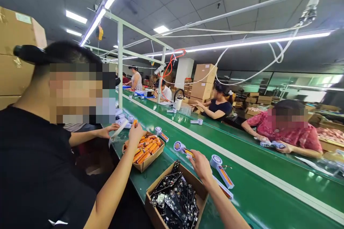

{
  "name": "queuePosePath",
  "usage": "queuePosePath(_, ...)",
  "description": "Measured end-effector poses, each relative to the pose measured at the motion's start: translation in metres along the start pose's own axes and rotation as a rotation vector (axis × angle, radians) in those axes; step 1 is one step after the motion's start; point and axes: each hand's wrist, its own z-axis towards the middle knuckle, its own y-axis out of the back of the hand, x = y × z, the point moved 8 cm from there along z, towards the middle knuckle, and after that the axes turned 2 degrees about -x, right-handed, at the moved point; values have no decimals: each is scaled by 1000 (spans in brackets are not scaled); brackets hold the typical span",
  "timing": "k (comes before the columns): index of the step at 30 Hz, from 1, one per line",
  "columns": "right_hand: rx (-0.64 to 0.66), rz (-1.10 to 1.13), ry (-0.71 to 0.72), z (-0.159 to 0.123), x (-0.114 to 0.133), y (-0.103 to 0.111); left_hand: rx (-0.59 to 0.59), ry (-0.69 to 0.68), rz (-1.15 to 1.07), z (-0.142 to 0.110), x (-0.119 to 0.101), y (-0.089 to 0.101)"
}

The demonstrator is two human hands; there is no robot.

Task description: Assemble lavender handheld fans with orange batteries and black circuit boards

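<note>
My right hand (201,166) reaches over the belt, its fingers closed around the handle end of a white handheld fan (178,146). An orange battery shows in the fan's open handle. My left hand is out of view. Just below my right wrist stands a cardboard box of black circuit boards (174,200). Another open-handled fan (216,161) lies to the right of my hand, with an orange battery and loose wires. Farther up the belt is a smaller-looking fan (158,131).
At my left, a co-worker in black (40,171) holds a white part and an orange battery over a box of orange batteries (147,149). The green conveyor belt (258,171) carries more fans. Across it, a person in red (292,125) handles a fan.
</note>
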Motion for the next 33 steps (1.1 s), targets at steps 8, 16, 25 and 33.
queuePosePath(8,-77,91,50,12,-5,-22,50,-167,51,-2,35,-10)
queuePosePath(16,-95,172,115,15,-15,-41,13,-286,184,-30,59,-29)
queuePosePath(25,-91,237,162,7,-23,-52,76,-390,314,-31,75,-28)
queuePosePath(33,-125,263,163,0,-25,-43,98,-404,375,-37,69,-22)
